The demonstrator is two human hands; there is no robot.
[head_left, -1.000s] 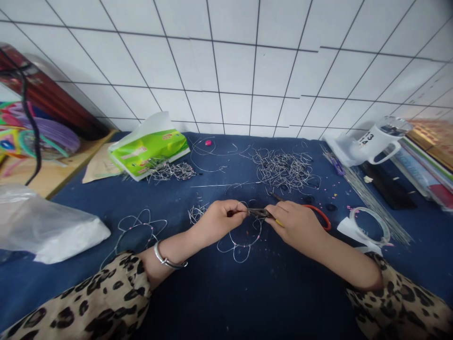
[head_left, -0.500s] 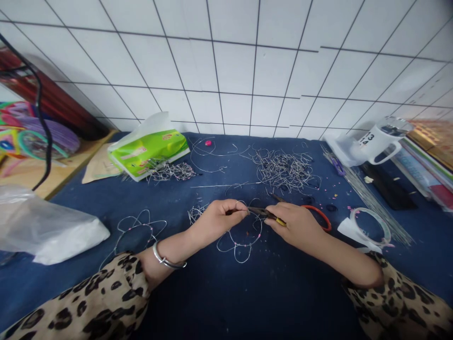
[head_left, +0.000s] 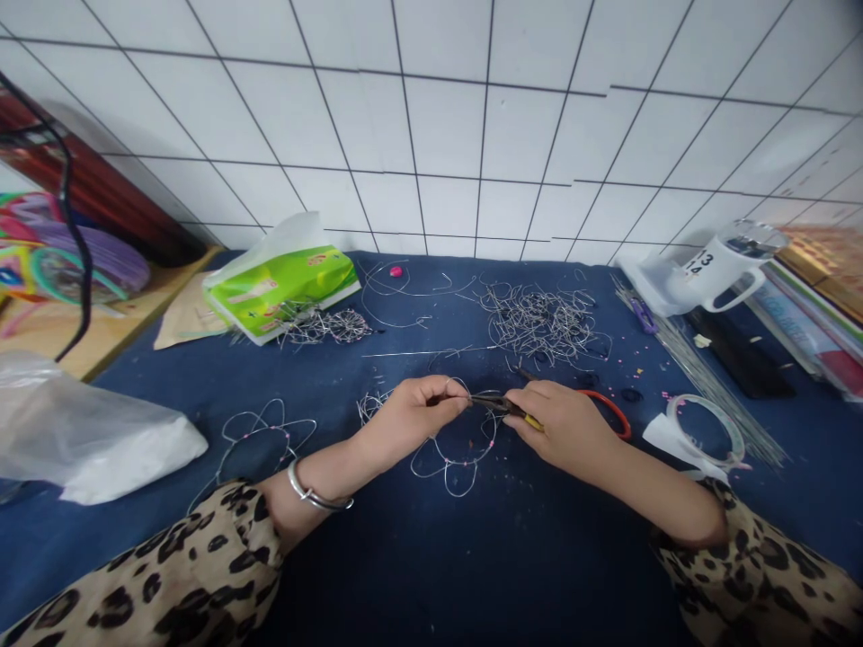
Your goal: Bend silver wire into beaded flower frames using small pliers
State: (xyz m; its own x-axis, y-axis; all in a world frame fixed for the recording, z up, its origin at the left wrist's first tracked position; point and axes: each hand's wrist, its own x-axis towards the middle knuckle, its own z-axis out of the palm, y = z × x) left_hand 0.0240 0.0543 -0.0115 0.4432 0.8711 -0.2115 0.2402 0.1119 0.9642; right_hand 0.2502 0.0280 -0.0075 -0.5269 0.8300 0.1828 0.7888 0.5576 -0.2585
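Note:
My left hand (head_left: 431,406) pinches the upper part of a wire ring (head_left: 460,464) that has loops bent round it and small pink beads on it. My right hand (head_left: 554,418) is closed round a pair of pliers (head_left: 491,402) with yellow on the handle. The jaws point left and meet the wire right beside my left fingertips; whether they grip it I cannot make out. A similar looped wire ring (head_left: 254,440) with pink beads lies left of my left wrist. Part of an orange-red handle (head_left: 610,412) shows behind my right hand.
A tangle of wire pieces (head_left: 539,322) lies behind the hands. A green tissue pack (head_left: 283,288) and a plastic bag (head_left: 101,431) are at left. On the right are straight wires (head_left: 707,377), a tape roll (head_left: 707,429), a black case (head_left: 742,355) and a white mug (head_left: 728,270).
The plier jaws have turned slightly and stay at the left fingertips. The ring has shifted a little upward and left in view. Both hands keep their hold.

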